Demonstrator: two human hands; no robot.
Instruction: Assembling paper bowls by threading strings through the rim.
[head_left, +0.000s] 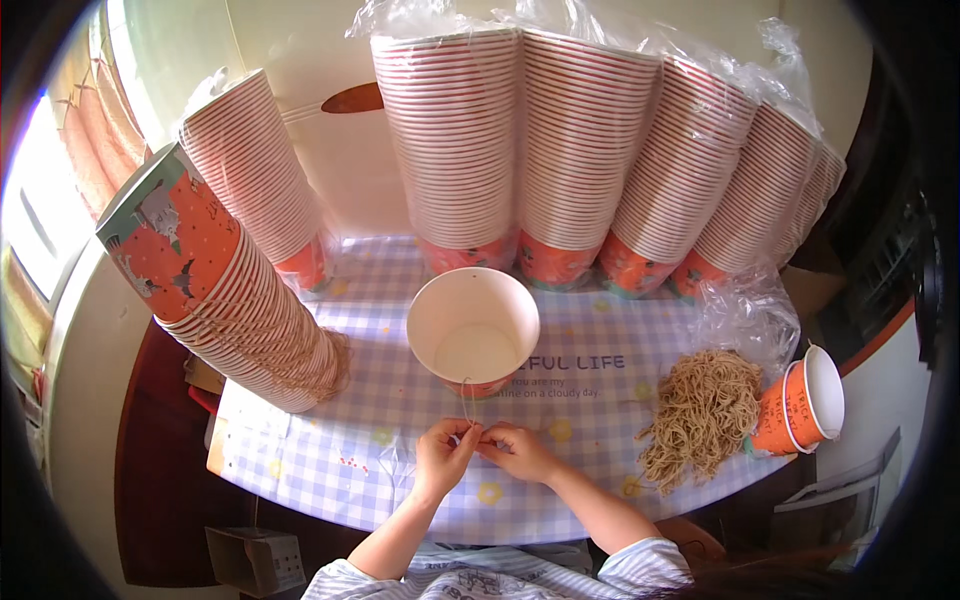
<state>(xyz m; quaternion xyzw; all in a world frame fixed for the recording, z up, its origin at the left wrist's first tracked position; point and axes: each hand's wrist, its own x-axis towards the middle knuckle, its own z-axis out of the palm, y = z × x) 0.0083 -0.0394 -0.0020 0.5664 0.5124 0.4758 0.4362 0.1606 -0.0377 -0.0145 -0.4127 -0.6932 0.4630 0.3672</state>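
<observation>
A white-lined paper bucket (478, 325) stands upright in front of me, its mouth facing up. A thin loop of twine (466, 403) runs from the near side of its rim down to my fingers. My left hand (444, 460) and my right hand (520, 454) meet just below the bucket, fingertips pinched together on the twine ends. Whether there is a knot between the fingers is too small to see. To the right lies a tangled heap of tan twine pieces (703, 412).
Tall stacks of nested buckets in clear plastic (450, 140) line the back. At the left leans a stack of orange buckets (250, 310) with twine hanging from it. An orange bucket (785, 410) lies tipped at the right edge of the checked tablecloth (380, 500), near crumpled plastic (750, 315).
</observation>
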